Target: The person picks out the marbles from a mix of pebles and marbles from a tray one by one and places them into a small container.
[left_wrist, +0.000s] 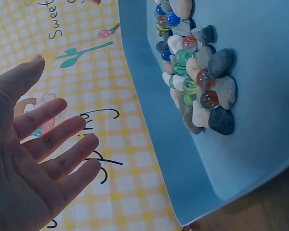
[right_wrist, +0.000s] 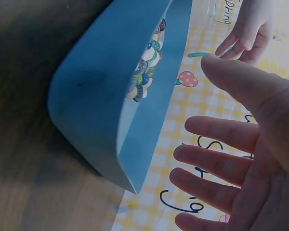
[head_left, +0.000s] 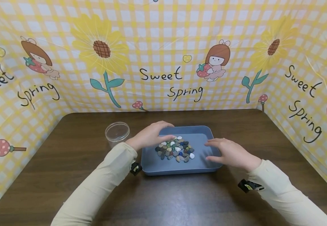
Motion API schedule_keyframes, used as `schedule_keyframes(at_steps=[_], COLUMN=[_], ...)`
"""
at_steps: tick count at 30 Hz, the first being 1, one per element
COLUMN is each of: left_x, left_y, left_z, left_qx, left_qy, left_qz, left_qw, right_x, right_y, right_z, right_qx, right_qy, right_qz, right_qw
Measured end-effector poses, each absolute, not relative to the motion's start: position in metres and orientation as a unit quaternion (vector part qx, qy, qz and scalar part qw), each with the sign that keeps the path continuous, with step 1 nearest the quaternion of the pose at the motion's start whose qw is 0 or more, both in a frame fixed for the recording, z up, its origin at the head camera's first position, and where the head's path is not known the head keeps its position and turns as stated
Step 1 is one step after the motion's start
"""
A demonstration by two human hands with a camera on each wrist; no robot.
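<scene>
All the small mixed stones and glass marbles (head_left: 175, 149) lay heaped in the shallow blue plastic tray (head_left: 200, 138) between my hands; none had been lifted out. My left hand (head_left: 149, 135) hovered above their far-left edge, fingers (left_wrist: 62, 139) relaxed and empty. My right hand (head_left: 231, 153) was just right of the heap, fingers (right_wrist: 216, 161) straight, holding nothing. The clear round plastic jar (head_left: 117, 133) stood empty on the dark wooden counter (head_left: 67, 150), beyond my left wrist, unobstructed.
</scene>
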State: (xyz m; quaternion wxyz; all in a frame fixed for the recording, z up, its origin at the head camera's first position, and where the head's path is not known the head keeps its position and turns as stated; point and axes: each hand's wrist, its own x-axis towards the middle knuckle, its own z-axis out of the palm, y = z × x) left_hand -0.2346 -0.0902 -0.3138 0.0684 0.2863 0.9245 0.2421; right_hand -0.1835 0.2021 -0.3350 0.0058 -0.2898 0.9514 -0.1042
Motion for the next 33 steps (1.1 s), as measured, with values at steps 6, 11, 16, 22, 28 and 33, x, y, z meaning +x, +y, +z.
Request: schedule_keyframes(at_steps=[6, 11, 16, 22, 28, 33], left_x=[-0.239, -0.242, -0.244, -0.251, -0.260, -0.268], left_y=[-0.090, -0.088, -0.087, -0.088, -0.089, -0.088], left_z=[-0.317, -0.318, -0.318, -0.324, -0.330, -0.333], left_qx=[0.298, 0.299, 0.296, 0.298, 0.296, 0.292], left_qy=[0.921, 0.919, 0.917, 0.907, 0.884, 0.872], left_qz=[0.242, 0.247, 0.257, 0.281, 0.343, 0.377], left_qw=[0.067, 0.070, 0.076, 0.097, 0.117, 0.114], right_x=[-0.175, -0.168, -0.166, -0.166, -0.166, -0.166], right_y=[0.206, 0.209, 0.212, 0.213, 0.214, 0.214], right_z=[-0.340, -0.343, -0.349, -0.353, -0.352, -0.352], right_qx=[-0.289, -0.294, -0.293, -0.295, -0.298, -0.294], right_qy=[0.952, 0.950, 0.950, 0.950, 0.948, 0.949], right_qz=[-0.105, -0.105, -0.106, -0.105, -0.108, -0.113], right_qw=[0.004, 0.004, 0.003, -0.005, -0.006, -0.002])
